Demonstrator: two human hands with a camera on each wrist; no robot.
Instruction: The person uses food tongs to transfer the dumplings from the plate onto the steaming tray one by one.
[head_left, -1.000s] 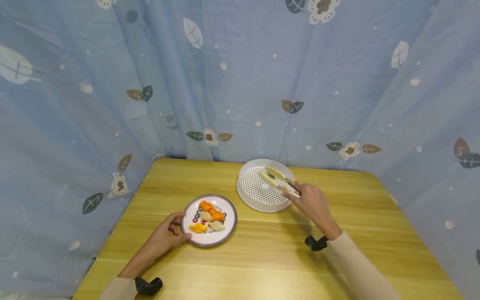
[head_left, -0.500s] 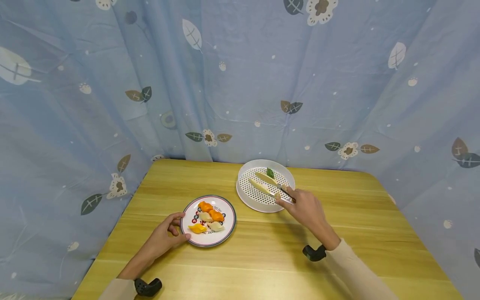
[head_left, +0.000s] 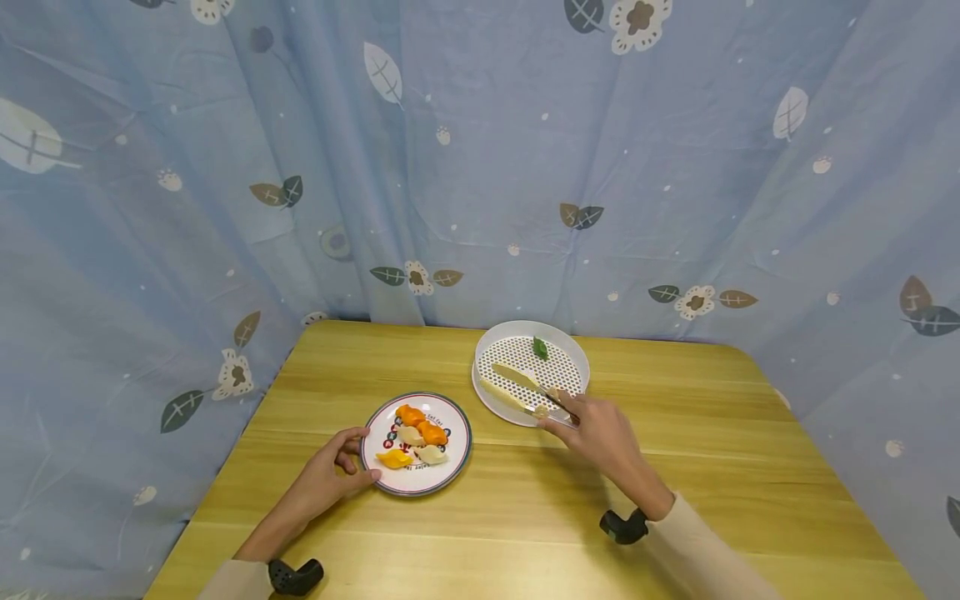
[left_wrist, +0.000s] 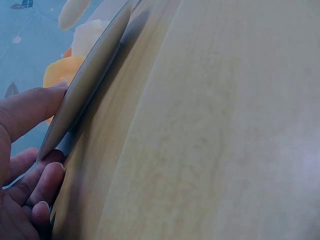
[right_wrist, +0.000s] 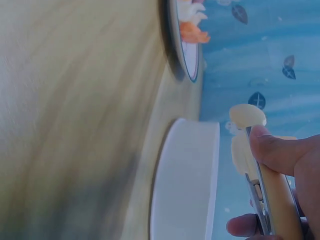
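Outward from right hand (head_left: 600, 435), tongs (head_left: 514, 376)

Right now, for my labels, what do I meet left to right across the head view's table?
Left beige sleeve, bare left grip, round white blue-rimmed plate, round white perforated tray, bare right grip, right beige sleeve.

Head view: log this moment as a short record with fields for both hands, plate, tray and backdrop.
Left hand: grips the left rim of the plate
Right hand: holds tongs, tips apart, over the tray
On the plate: five pieces; two orange, two pale, one yellow
In the tray: green piece, toward the back
Backdrop: blue curtain, leaf and flower prints
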